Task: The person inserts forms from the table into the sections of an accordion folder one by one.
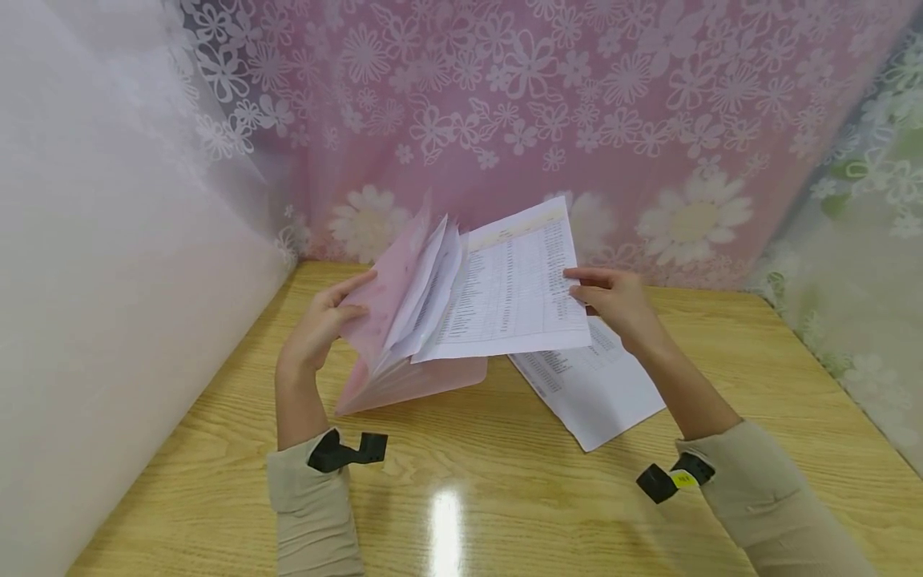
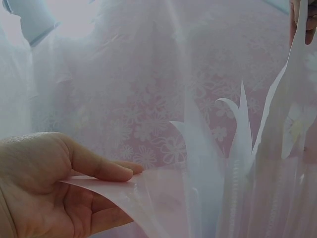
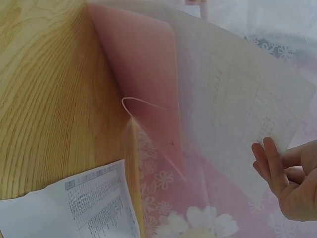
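Head view: a translucent pink folder [image 1: 392, 336] stands open on the wooden table [image 1: 505, 481], sheets fanned inside; the right hand [image 1: 613, 300] pinches a printed sheet [image 1: 515, 288] above a second sheet [image 1: 598, 385].
Left wrist view: the left hand [image 2: 44, 183] clamps thumb and fingers on the glossy cover.
Right wrist view: fingers [image 3: 270, 163] lie close together behind the paper's edge; the thumb seems hidden.

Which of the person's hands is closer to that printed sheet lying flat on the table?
The right hand: it hovers just above the flat sheet, pinching another page. The left hand is farther off, beyond the pink folder it holds.
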Tool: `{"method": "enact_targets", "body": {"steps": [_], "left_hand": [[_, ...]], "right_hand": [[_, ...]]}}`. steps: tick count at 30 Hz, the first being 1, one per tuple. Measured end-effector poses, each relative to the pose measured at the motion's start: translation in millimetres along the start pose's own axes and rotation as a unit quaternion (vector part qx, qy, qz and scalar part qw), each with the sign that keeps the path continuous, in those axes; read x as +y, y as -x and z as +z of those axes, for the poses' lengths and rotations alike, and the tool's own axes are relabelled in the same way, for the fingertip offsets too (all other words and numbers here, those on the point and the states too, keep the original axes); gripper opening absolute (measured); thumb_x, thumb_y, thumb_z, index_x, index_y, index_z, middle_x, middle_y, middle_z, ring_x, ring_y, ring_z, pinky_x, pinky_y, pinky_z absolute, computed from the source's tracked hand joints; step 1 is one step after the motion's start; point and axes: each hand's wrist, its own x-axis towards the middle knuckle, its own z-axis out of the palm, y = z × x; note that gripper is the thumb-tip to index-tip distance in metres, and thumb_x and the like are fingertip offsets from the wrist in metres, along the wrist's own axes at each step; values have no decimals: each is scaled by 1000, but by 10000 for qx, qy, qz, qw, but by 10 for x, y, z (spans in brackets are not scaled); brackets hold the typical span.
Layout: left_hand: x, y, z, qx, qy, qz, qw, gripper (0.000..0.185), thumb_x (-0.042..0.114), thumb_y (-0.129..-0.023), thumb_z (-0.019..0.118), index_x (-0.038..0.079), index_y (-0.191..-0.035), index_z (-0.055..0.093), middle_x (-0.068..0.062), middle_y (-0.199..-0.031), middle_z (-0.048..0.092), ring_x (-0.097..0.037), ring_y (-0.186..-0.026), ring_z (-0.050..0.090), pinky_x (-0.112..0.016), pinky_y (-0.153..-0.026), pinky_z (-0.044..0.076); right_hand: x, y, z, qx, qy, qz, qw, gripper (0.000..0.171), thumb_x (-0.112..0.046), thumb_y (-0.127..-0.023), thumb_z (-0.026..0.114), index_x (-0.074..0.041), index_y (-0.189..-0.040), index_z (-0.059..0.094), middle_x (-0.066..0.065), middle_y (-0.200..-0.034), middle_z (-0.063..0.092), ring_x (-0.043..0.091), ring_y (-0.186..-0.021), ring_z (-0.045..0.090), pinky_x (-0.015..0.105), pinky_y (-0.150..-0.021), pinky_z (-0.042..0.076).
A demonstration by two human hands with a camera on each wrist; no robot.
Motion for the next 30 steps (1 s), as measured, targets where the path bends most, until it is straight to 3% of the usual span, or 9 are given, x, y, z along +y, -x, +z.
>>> {"method": "enact_targets", "body": {"steps": [23,30], "left_hand": [[-26,-10,-8,-31,27,37,10000,52,-4,-92,42,8,-142,35,-6,-147,24,-23,-116,38,-23,-77,44],[-28,-19,1,25,-17,49,10000,52,-5,-91,43,7,-141,37,-4,-147,24,-20,-117,34,-25,-82,40]], "right_hand": [[8,-240,252,-528,-122,31,9985,31,-3,-89,56,7,-119,58,22,-113,58,22,-85,59,27,-69,51],[29,-291,370,-712,-220,180,9971,31,-3,-90,55,7,-120,58,22,-114,58,22,-83,61,30,-70,51]]}}
